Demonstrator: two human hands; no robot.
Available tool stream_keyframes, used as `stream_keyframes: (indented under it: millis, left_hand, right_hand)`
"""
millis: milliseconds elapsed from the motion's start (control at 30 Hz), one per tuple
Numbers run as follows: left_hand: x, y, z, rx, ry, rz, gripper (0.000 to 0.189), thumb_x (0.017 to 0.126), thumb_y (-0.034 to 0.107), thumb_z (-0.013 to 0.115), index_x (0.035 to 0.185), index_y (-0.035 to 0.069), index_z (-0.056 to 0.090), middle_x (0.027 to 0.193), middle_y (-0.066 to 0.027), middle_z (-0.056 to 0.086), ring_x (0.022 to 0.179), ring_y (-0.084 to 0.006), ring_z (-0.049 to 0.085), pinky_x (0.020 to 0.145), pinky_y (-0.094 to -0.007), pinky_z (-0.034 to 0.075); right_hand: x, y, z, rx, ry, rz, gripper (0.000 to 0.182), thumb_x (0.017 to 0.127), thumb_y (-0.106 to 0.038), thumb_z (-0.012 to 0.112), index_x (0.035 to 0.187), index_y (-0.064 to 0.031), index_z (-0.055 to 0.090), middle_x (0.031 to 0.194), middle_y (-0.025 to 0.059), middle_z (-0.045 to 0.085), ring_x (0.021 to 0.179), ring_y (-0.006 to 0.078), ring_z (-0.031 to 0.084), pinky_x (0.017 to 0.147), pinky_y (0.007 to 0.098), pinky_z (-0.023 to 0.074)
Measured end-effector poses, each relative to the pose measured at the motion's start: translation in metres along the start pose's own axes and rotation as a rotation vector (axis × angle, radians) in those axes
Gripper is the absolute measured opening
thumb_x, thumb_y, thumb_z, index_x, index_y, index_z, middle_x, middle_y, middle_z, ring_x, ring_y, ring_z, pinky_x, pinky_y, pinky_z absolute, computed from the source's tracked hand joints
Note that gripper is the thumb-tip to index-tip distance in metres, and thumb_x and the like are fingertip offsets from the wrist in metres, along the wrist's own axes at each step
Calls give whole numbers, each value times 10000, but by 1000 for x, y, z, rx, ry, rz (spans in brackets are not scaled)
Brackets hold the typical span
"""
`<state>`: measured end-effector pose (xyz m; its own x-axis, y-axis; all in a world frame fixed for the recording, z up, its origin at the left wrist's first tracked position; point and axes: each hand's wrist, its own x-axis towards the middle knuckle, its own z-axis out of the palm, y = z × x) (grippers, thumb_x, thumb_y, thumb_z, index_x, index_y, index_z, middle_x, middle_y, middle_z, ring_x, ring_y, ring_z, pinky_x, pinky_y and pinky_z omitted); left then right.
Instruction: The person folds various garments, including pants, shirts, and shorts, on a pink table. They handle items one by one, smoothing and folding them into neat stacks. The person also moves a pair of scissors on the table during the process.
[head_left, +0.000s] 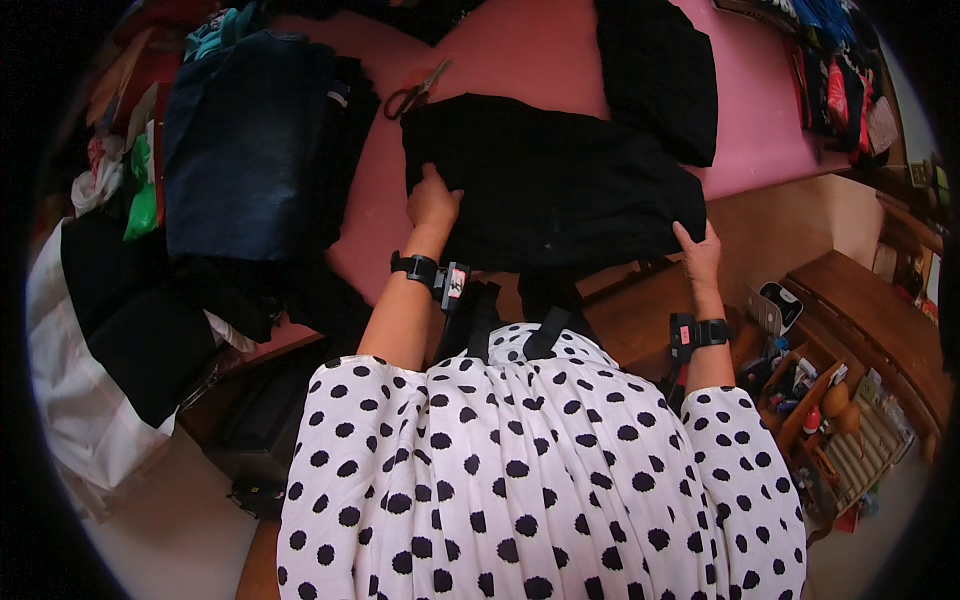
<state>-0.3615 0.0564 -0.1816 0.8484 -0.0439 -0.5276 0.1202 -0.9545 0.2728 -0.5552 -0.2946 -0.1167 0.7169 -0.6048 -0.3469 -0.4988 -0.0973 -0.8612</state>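
A folded black cloth or garment (547, 187) is spread before me, its near edge reaching over the front of the pink table (517, 45). My left hand (435, 199) has hold of it near its left side, thumb on top and some fingers hidden by the fabric. At the near right corner, my right hand (701, 255) pinches the cloth, with its thumb on the upper face. Just beyond the cloth's far left corner lies a pair of scissors (417, 90). Another black cloth piece (664, 82) lies behind, touching or overlapped at the right; which, I cannot tell.
Folded dark blue jeans (240, 150) and dark clothes are piled on the left. A black and white cloth (135, 322) hangs at the table's left side. To the right, an open sewing-machine drawer or wooden box (802, 382) holds small items. More bundled fabrics (840, 97) lie at far right.
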Motion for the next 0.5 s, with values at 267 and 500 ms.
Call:
stream_keyframes:
  millis: [267, 500]
  left_hand:
    - [0, -30, 8, -294, 93, 204, 539, 739, 152, 616, 1208, -38, 435, 1138, -244, 523, 1044, -357, 515, 852, -383, 441]
    - [-77, -30, -180, -1182, -208, 92, 400, 714, 8, 534, 1112, -9, 500, 996, -87, 583, 869, -162, 579, 778, -271, 470]
  right_hand:
    - [10, 50, -2, 75, 32, 236, 401, 749, -146, 687, 1077, 38, 546, 990, 74, 601, 879, 159, 553, 798, 279, 435]
    - [14, 58, -6, 186, 2, 322, 405, 759, -143, 676, 1096, 22, 523, 1029, 74, 572, 897, 171, 534, 807, 287, 426]
